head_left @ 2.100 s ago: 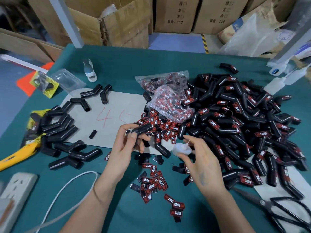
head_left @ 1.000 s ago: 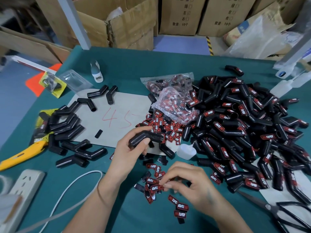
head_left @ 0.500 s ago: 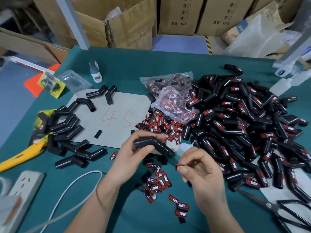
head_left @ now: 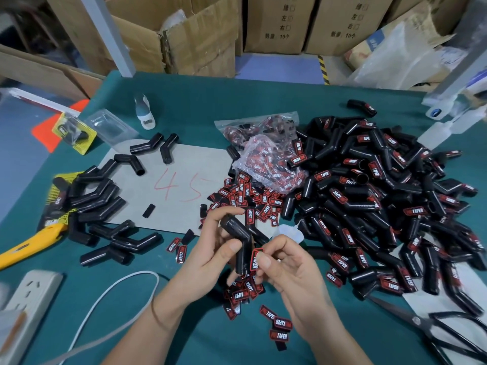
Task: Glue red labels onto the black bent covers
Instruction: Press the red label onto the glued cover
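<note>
I see the left hand [head_left: 210,255] holding a black bent plastic cover [head_left: 238,242] above the green worktop [head_left: 210,106], thumb and fingers curled around it near the bend, one leg pointing down. The right hand [head_left: 292,270] pinches a small red label with white lettering [head_left: 255,259] between thumb and forefinger, so that grip is clamped on the label, which lies against the lower leg of the cover. Beneath the hands sits a scatter of loose red labels [head_left: 243,293], and more of them spread just beyond [head_left: 245,196], beside a clear plastic bag of labels [head_left: 268,164]. A small white glue bottle [head_left: 288,231] lies just behind the right hand. To the right is a big heap of black covers already labelled [head_left: 382,196]; to the left, a smaller group of plain black covers [head_left: 97,204] partly on a grey card marked 45 in red [head_left: 171,185]. Black-handled scissors [head_left: 434,325] rest near the right edge, a yellow utility knife [head_left: 29,243] at the left.
</note>
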Tool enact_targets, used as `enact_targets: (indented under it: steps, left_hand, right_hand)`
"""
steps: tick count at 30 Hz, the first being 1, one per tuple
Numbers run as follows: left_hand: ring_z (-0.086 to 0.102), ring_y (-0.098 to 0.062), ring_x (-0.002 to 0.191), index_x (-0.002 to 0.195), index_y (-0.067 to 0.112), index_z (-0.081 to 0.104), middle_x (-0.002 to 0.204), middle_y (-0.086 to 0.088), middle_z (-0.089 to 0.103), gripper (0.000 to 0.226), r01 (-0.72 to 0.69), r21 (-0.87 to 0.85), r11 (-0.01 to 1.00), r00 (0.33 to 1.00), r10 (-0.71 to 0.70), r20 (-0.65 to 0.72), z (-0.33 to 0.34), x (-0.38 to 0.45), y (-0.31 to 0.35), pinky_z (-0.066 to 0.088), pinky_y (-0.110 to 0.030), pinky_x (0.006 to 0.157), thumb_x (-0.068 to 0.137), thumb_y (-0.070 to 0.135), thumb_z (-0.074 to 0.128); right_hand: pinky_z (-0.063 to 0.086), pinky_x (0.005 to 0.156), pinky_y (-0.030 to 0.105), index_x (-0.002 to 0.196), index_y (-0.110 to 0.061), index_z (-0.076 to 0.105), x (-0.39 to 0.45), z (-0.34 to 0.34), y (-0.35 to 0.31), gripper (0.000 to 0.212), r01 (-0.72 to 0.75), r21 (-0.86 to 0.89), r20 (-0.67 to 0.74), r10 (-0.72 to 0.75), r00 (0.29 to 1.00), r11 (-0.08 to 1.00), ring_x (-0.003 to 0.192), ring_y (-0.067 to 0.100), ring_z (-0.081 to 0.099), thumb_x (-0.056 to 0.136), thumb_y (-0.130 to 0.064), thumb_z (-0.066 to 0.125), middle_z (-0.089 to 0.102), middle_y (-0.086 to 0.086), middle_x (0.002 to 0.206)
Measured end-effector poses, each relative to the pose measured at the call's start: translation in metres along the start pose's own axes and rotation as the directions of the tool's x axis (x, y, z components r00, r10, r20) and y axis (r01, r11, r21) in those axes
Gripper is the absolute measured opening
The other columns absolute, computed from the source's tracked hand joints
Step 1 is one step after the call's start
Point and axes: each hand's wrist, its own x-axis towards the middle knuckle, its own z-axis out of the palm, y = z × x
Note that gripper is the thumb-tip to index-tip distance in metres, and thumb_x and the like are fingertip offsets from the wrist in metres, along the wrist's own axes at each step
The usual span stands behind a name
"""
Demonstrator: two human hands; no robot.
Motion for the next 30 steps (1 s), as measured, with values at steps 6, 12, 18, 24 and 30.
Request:
enact_targets:
  steps: [6,12,18,24,30]
  left_hand:
    - [0.047,-0.036,0.055,0.140,0.039,0.046,0.094,0.018,0.060,0.035,-0.015,-0.034,0.999,1.000,0.016,0.024,0.005,0.001,0.004,0.049,-0.026,0.052,0.107,0.046,0.055]
    - [0.058,-0.016,0.051,0.141,0.033,0.045,0.092,0.003,0.060,0.038,0.016,-0.094,0.995,1.000,-0.013,0.025,0.004,-0.002,0.002,0.050,-0.025,0.045,0.107,0.044,0.058]
    - [0.055,-0.032,0.051,0.142,0.031,0.044,0.091,0.000,0.060,0.039,0.029,-0.094,0.995,0.999,-0.026,0.035,0.003,-0.002,-0.001,0.054,-0.025,0.050,0.107,0.043,0.058]
    - [0.060,-0.018,0.048,0.143,0.028,0.043,0.093,-0.001,0.060,0.039,0.024,-0.108,0.994,0.998,-0.018,0.055,0.003,-0.003,-0.002,0.054,-0.025,0.048,0.108,0.039,0.057]
    - [0.060,-0.021,0.051,0.143,0.030,0.044,0.096,0.002,0.061,0.040,0.035,-0.075,0.997,0.999,-0.031,0.041,0.002,-0.004,-0.004,0.055,-0.025,0.053,0.108,0.041,0.058]
  right_hand:
    - [0.053,0.078,0.030,0.082,-0.021,0.069,0.000,-0.001,0.004,0.038,-0.034,-0.013,-0.002,0.034,0.999,0.999,0.075,0.019,0.062,0.076,-0.052,0.090,0.066,0.008,0.085]
    - [0.051,0.082,0.040,0.082,-0.016,0.067,0.002,0.001,0.005,0.028,-0.008,-0.013,-0.023,0.007,1.000,1.000,0.081,0.031,0.063,0.082,-0.038,0.086,0.067,0.021,0.086]
    - [0.053,0.082,0.036,0.082,-0.016,0.067,0.003,0.000,0.008,0.022,0.016,-0.040,-0.035,-0.018,0.999,0.999,0.084,0.031,0.065,0.084,-0.033,0.082,0.068,0.026,0.088]
    - [0.054,0.086,0.050,0.084,-0.014,0.066,0.004,-0.003,0.012,0.025,0.026,-0.057,-0.055,-0.029,0.998,0.998,0.088,0.045,0.065,0.085,-0.032,0.082,0.063,0.038,0.093]
    - [0.048,0.096,0.071,0.087,-0.008,0.064,0.004,-0.005,0.016,0.028,0.006,-0.028,-0.071,-0.008,0.997,1.000,0.092,0.063,0.060,0.086,-0.030,0.083,0.063,0.041,0.095]
